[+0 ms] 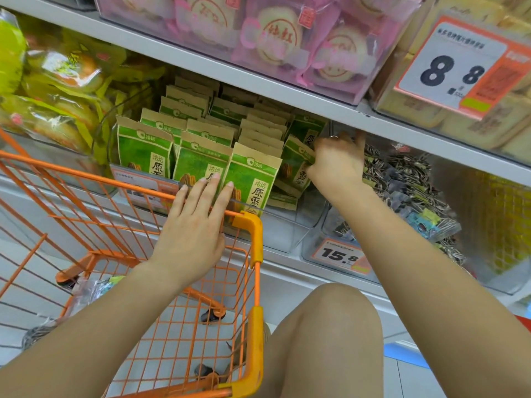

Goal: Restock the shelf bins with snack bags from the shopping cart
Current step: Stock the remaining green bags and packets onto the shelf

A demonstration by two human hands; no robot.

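Note:
A clear shelf bin holds several upright green and tan snack bags in rows. My left hand lies flat with straight fingers against the front bags, above the rim of the orange shopping cart. At the bin's right side my right hand grips a tilted green snack bag, its fingers curled round the bag's edge. The cart basket looks nearly bare, with a few small packets at its bottom left.
To the right a second clear bin holds black-and-white striped seed packets behind a 15.8 price tag. Yellow pastry bags fill the left bin. The upper shelf edge hangs close over my right hand. My knee is beside the cart.

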